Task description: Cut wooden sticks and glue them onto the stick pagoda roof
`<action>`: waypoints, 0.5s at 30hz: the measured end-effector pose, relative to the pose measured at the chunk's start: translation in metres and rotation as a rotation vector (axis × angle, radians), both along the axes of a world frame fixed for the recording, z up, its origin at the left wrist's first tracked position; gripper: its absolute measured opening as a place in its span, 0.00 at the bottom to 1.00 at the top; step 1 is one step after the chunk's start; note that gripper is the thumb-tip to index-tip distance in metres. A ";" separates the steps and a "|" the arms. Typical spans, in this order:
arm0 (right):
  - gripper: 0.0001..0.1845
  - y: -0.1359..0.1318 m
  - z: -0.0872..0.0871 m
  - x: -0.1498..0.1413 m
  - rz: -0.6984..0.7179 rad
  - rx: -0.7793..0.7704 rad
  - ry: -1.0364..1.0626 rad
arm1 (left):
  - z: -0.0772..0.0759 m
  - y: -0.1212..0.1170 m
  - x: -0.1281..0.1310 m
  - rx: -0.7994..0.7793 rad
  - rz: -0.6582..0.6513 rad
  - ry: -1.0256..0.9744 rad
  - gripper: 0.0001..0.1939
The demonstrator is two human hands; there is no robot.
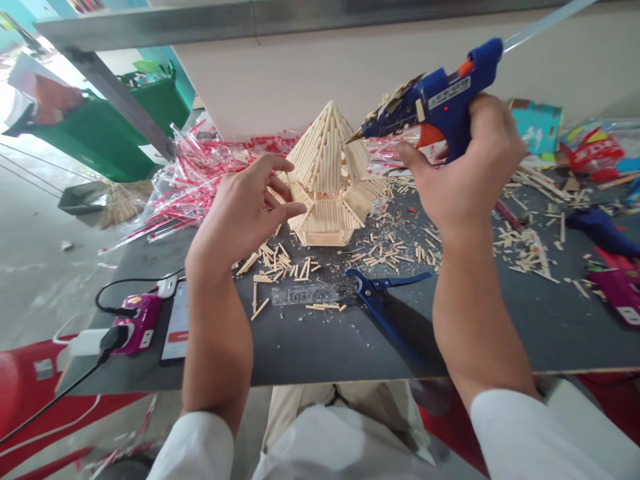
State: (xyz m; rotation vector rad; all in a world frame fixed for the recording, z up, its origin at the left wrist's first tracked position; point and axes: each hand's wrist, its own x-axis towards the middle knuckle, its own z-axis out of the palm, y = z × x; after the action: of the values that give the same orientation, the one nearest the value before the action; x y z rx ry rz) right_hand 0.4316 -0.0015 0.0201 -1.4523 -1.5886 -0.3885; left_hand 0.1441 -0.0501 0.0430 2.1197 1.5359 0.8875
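Observation:
A small pagoda-like model (327, 157) of thin wooden sticks stands upright on the dark table, with a pointed roof above a flared lower tier. My left hand (250, 200) is at its left side, fingers curved and apart; whether the fingertips touch the sticks I cannot tell. In my right hand (470, 160) is a blue hot glue gun (445, 100), raised, its nozzle pointing left close to the roof's right slope. A clear glue stick (545, 27) juts from its back. Dark residue and stick bits cling to the barrel.
Cut stick pieces (280, 260) litter the table around a clear ruler (310, 293) and blue-handled cutters (380, 300). Red-and-clear wrappers (200, 173) heap at the back left. A purple power strip (137, 323) and a phone (175, 327) lie left; another purple strip (617, 293) sits right.

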 end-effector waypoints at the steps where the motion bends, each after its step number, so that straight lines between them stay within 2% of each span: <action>1: 0.22 0.000 0.000 0.001 0.015 -0.003 0.007 | 0.000 0.000 -0.001 0.001 0.000 0.001 0.23; 7: 0.13 0.002 0.000 0.011 0.126 -0.073 -0.104 | -0.002 0.003 0.002 0.039 0.004 0.043 0.25; 15: 0.15 0.005 0.001 0.018 0.190 -0.117 -0.246 | -0.001 0.002 0.014 0.062 -0.040 0.153 0.25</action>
State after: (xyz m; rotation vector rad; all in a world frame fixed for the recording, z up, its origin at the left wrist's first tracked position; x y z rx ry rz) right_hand 0.4499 0.0031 0.0210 -1.3646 -1.9579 -0.3800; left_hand 0.1578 -0.0482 0.0417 2.3016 1.5512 0.7842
